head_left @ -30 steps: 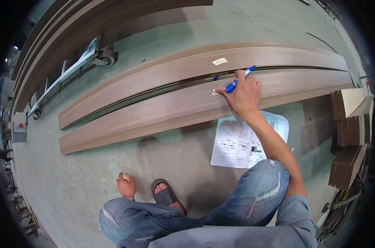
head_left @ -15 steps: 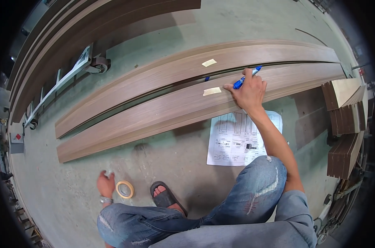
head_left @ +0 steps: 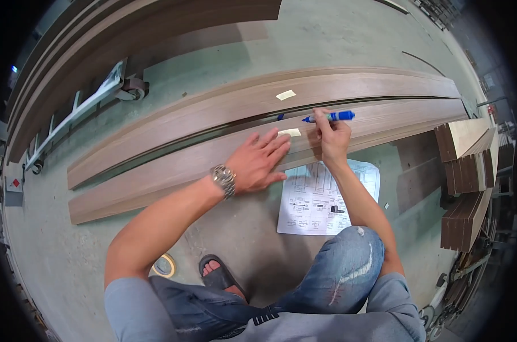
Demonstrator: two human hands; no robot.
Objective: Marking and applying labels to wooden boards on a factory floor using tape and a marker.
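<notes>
My left hand (head_left: pixel 257 162) lies spread and flat on the near brown wood-grain panel (head_left: pixel 173 165), its fingertips at a strip of pale masking tape (head_left: pixel 288 133). Just right of that strip, my right hand (head_left: pixel 333 139) pinches a blue marker (head_left: pixel 327 117). The marker's thin blue tip points left, above the tape, and its thicker blue end points right. Whether the tip touches the panel I cannot tell. A second long panel (head_left: pixel 213 114) runs parallel behind, bearing its own tape strip (head_left: pixel 286 94). A small blue thing (head_left: pixel 280 117) shows in the gap between the panels.
Printed drawing sheets (head_left: pixel 309 219) lie on the floor before my knee. A tape roll (head_left: pixel 163 265) sits beside my sandalled foot (head_left: pixel 218 276). Brown profile pieces (head_left: pixel 466 171) are stacked at the right. A wheeled rack (head_left: pixel 98 97) with long panels stands far left.
My left hand has come up from beside the tape roll onto the near panel. The marker has turned in my right hand, so its thin tip now points left toward the tape.
</notes>
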